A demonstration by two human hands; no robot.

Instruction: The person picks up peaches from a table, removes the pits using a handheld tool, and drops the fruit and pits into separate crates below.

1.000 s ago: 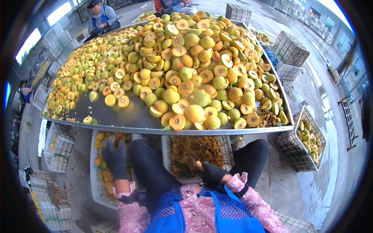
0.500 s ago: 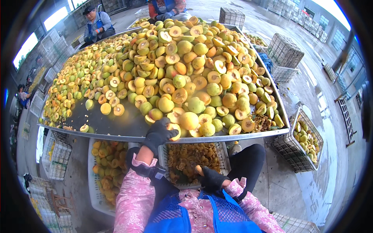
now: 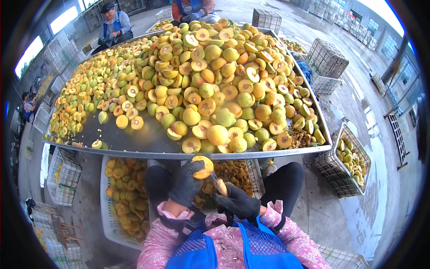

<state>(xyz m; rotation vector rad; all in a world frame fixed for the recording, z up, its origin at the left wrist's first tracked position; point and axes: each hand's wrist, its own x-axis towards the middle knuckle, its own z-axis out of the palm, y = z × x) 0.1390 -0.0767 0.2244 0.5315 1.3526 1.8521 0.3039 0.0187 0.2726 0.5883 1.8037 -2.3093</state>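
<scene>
The fruit half (image 3: 204,167) in the left hand (image 3: 186,184) is orange-yellow and rounded.

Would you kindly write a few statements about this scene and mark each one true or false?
1. The left hand holds a piece of fruit. True.
2. The right hand is empty. False: the right hand holds a tool with a light brown handle.
3. A fruit pile lies on the metal tray. True.
4. The crate near the metal tray's right end is empty. False: that crate holds fruit.
5. Both hands wear dark gloves. True.
</scene>
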